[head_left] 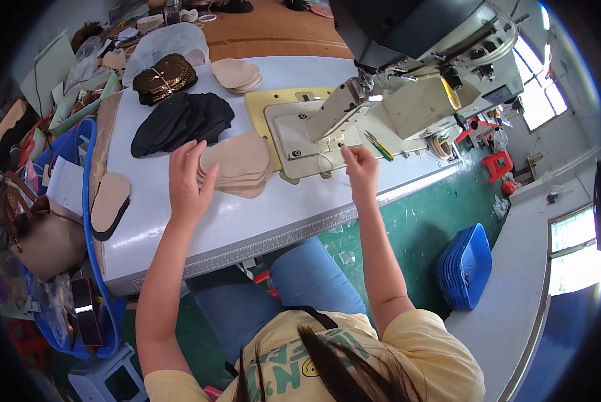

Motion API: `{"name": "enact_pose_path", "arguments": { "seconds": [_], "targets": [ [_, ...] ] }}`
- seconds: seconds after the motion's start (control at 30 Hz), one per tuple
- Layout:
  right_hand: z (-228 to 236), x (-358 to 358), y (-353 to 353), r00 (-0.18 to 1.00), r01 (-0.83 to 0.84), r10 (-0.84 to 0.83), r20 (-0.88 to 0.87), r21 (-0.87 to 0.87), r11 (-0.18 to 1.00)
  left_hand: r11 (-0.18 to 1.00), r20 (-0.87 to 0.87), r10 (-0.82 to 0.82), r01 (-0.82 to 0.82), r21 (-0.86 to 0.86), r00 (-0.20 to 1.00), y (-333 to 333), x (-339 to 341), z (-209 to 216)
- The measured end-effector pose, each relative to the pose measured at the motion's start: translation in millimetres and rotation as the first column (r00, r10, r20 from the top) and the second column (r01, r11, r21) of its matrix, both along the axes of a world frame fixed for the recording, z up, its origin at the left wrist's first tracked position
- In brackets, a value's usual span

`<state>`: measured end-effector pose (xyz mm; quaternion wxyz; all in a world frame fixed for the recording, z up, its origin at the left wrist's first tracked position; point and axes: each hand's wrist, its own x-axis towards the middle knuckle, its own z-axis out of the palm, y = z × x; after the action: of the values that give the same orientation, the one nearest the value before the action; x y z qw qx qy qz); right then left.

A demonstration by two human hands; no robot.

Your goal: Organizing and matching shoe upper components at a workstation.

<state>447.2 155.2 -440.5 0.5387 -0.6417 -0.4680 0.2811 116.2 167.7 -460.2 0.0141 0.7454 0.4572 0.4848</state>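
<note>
My left hand [190, 184] has its fingers apart at the left edge of a stack of beige sole-shaped pieces [236, 157], its fingertips close to a pile of black pieces [179, 124]. To the right, my right hand [361, 171] is closed, thumb against fingers, in front of the sewing machine's bed [300, 137]; whatever it may pinch is too small to make out. A pale loop of thread [324, 161] lies on the bed under the machine head [347, 107]. Thread snips [379, 145] with yellow-green handles rest just beyond my right hand.
A beige-and-black sole piece [110, 203] lies at the table's left. Farther back are a tied bundle of shiny bronze pieces [165, 78] and more beige pieces [236, 75]. A blue tub [89, 154] borders the table's left side; stacked blue baskets [466, 266] stand on the green floor.
</note>
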Motion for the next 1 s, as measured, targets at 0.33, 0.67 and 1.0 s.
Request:
{"name": "enact_pose_path", "arguments": {
  "seconds": [0.33, 0.67, 1.0],
  "targets": [
    [2.6, 22.7, 23.2, 0.923, 0.164, -0.192, 0.333, 0.111, 0.98, 0.975, -0.047, -0.118, 0.106, -0.197, 0.992, -3.5, -2.2, -7.0],
    [67.3, 149.4, 122.4, 0.218, 0.101, -0.196, 0.956, 0.178, 0.979, 0.956, -0.04, -0.099, 0.084, -0.282, 0.994, -0.5, 4.6, -8.5],
    [15.8, -37.5, -10.5, 0.853, -0.234, 0.172, 0.493, 0.067, 0.97, 0.658, 0.079, -0.055, 0.096, -0.747, 0.995, 44.8, 2.8, 20.4]
  ]
}}
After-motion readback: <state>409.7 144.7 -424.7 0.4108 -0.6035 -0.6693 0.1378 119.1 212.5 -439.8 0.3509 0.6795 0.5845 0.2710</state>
